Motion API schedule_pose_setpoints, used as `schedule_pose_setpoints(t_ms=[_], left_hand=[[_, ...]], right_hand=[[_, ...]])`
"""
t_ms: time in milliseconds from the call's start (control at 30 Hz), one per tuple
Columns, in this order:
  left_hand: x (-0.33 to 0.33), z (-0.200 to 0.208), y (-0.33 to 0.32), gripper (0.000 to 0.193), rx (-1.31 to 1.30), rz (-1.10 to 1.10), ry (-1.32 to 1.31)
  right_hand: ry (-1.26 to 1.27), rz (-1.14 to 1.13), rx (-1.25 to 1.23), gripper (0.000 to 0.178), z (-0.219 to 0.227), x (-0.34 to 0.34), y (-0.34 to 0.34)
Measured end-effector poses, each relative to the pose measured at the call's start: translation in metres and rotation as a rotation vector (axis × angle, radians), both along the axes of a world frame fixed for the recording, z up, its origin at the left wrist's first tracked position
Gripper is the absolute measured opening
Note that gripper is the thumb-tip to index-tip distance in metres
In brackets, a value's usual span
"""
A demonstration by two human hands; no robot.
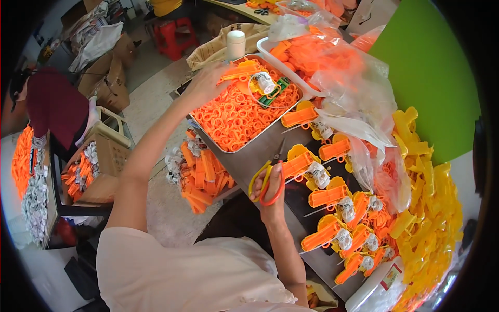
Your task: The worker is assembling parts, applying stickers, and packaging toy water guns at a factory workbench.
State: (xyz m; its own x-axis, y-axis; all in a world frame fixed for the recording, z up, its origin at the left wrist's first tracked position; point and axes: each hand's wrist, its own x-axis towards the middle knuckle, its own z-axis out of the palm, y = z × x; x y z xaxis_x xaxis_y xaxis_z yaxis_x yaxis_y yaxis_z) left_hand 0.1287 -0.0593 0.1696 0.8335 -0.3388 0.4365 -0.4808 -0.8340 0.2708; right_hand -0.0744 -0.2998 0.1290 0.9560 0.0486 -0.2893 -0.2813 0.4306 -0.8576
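My right hand (pixel 274 193) is closed around a pair of scissors (pixel 281 182) with one yellow and one red handle; the slim blades point away from me. My left hand (pixel 208 82) reaches to the far left rim of a metal tray (pixel 227 151). Its fingers are smeared by motion beside an orange and yellow plastic piece (pixel 240 70), and I cannot tell whether they grip it. The tray is filled with small orange plastic rings (pixel 228 117). On top lie a white wrapped part (pixel 264 82) and a green part (pixel 275 93).
Several orange and yellow assemblies (pixel 326 196) line the table right of the scissors. Farther right are a yellow plastic heap (pixel 429 208), clear plastic bags (pixel 358 83) and a green panel (pixel 426 78). A white bottle (pixel 236 46) stands behind the tray. Orange parts (pixel 204 174) fill a container below. Another person (pixel 54 106) is at left.
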Motion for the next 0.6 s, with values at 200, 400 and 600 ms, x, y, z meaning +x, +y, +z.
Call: schedule_pose_setpoints(t_ms=[200,400,600], left_hand=[[0.079,-0.038,0.008,0.053,0.239,-0.002,0.004],[0.062,-0.021,-0.002,0.055,0.399,0.076,0.100],[0.017,-0.021,-0.005,0.042,0.070,0.034,-0.119]], right_hand=[[0.027,0.036,-0.071,0.056,-0.007,-0.011,-0.016],[0.023,-0.008,-0.128,0.051,-0.005,-0.004,-0.022],[-0.270,-0.112,-0.246,0.035,0.011,0.057,-0.010]])
